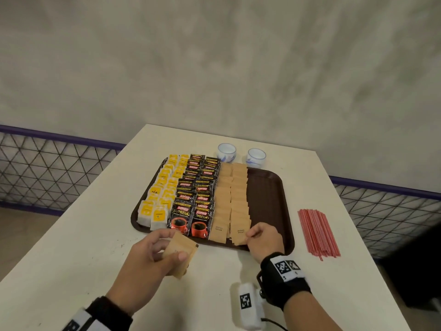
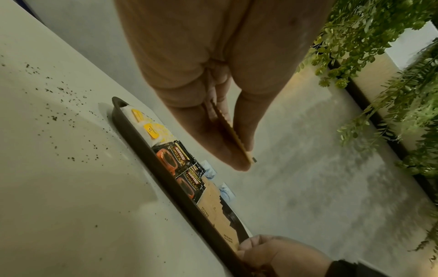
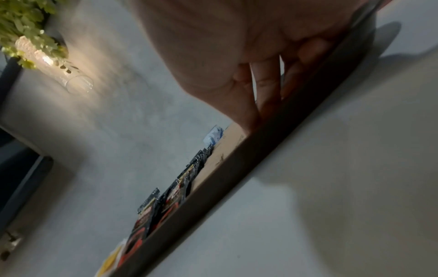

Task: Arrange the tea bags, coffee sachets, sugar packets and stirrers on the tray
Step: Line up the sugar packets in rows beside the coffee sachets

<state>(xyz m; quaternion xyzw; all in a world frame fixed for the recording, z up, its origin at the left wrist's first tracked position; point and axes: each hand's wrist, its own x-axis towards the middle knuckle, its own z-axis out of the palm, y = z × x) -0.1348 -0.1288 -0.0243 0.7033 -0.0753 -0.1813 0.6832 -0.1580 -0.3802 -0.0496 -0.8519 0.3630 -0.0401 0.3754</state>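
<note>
Tray on white table, grey wall behind.

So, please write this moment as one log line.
left hand: holds sugar packets | right hand: pinches packet on tray | stirrers: on table

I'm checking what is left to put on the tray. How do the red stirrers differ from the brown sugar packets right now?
The red stirrers lie in a loose bundle on the table, right of the tray; most brown sugar packets sit on it in two overlapping rows. No hand touches the stirrers; the left hand holds spare packets, and the right hand touches the nearest one. Both are many alike.
</note>
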